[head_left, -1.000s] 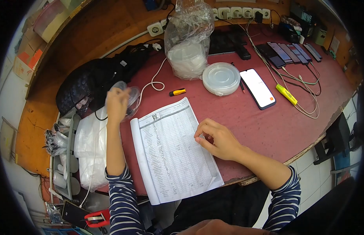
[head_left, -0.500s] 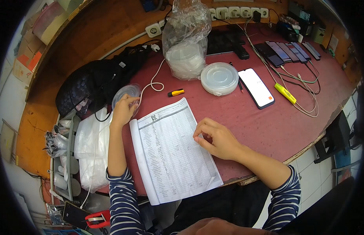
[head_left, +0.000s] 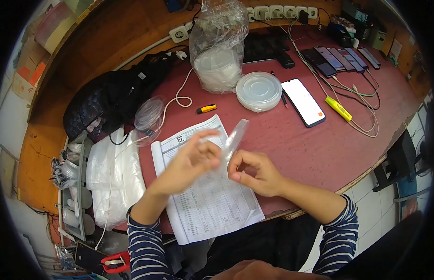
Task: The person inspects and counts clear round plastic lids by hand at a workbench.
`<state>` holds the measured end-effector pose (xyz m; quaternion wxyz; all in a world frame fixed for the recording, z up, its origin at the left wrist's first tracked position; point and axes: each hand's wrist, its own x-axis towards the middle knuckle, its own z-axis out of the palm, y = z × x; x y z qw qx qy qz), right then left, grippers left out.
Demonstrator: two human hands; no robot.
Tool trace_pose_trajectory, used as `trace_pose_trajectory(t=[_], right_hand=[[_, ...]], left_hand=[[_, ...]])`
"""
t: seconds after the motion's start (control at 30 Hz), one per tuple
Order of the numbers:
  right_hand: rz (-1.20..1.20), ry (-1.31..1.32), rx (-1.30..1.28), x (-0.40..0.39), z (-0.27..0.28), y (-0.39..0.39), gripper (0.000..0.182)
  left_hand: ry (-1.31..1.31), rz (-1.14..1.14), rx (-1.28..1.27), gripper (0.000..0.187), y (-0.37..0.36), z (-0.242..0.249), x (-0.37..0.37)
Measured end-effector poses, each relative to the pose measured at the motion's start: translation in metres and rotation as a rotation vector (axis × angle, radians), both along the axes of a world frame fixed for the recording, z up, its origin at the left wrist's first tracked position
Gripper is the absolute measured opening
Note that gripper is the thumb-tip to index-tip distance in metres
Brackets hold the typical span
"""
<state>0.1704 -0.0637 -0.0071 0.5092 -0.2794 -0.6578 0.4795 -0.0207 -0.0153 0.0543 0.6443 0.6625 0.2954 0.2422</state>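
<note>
A clear plastic lid (head_left: pixel 236 134), seen nearly edge-on, stands tilted between my hands above the printed sheets (head_left: pixel 203 210). My left hand (head_left: pixel 193 162) is smeared by motion, its thumb and fingers closed at the lid's lower left side. Close to the lid's lower end is my right hand (head_left: pixel 256 173), with curled fingers pinched against the thumb; what they hold, if anything, is hidden. More clear round lids (head_left: pixel 149 114) lie left of the sheets, beside a white cable (head_left: pixel 184 99). A round lidded container (head_left: pixel 259 91) sits beyond my right hand.
A plastic bag of containers (head_left: pixel 217 65) stands at the back. On the right are a lit phone (head_left: pixel 303 102), a yellow highlighter (head_left: pixel 338 109) and several phones (head_left: pixel 343 59) with cables. A black bag (head_left: pixel 100 102) and white plastic bags (head_left: pixel 114 177) lie left.
My left hand has moved right from the clear lids to near my right hand, and a lid now stands between them. The lids left behind have shifted. My right hand stays nearly in place.
</note>
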Motion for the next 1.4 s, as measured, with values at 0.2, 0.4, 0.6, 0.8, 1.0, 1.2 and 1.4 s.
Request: trace_pose_trajectory(t=[0.2, 0.4, 0.6, 0.8, 1.0, 1.2, 1.4], right_hand=[[-0.048, 0.049, 0.218, 0.000, 0.012, -0.015, 0.011], [-0.001, 0.129, 0.270, -0.001, 0.013, -0.020, 0.009], [0.044, 0.151, 0.266, 0.000, 0.013, -0.022, 0.008], [0.049, 0.147, 0.275, 0.000, 0.015, -0.021, 0.007], [0.049, 0.154, 0.279, 0.001, 0.014, -0.020, 0.008], [0.042, 0.164, 0.265, 0.001, 0.014, -0.021, 0.009], [0.047, 0.151, 0.274, 0.002, 0.015, -0.020, 0.009]], left_hand=[[-0.122, -0.077, -0.200, 0.060, -0.031, 0.001, 0.016], [-0.131, -0.122, -0.142, 0.061, -0.037, 0.005, 0.013], [-0.150, -0.115, -0.158, 0.065, -0.038, 0.005, 0.012], [-0.099, -0.116, -0.068, 0.069, -0.041, 0.007, 0.013], [-0.105, -0.117, -0.125, 0.069, -0.039, 0.007, 0.012], [-0.119, -0.121, -0.154, 0.070, -0.038, 0.005, 0.012], [-0.125, -0.126, -0.133, 0.070, -0.037, 0.004, 0.012]])
